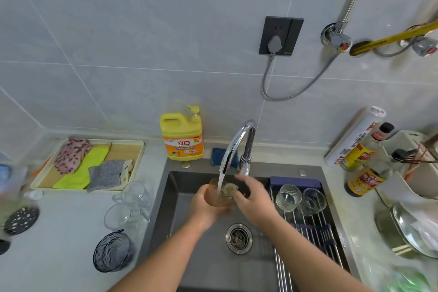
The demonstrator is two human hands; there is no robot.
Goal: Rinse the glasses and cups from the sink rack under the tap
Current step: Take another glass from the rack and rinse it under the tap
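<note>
An amber glass (216, 193) sits tilted under the chrome tap (237, 143), and water runs from the spout into its mouth. My left hand (201, 205) grips the glass from below and the left. My right hand (252, 199) holds its rim side, fingers curled at the mouth. On the sink rack (310, 223) at the right stand two clear glasses: a ribbed one (288, 198) and a darker one (314, 201). Two clear handled cups (132, 197) (125, 217) lie on the counter left of the sink.
A blue glass bowl (112, 251) sits at the counter's front left. A tray of cloths (93, 167) lies further back. Yellow detergent bottle (182, 134) stands behind the sink (208, 261). Sauce bottles (366, 175) and a steel pan (407, 234) crowd the right counter.
</note>
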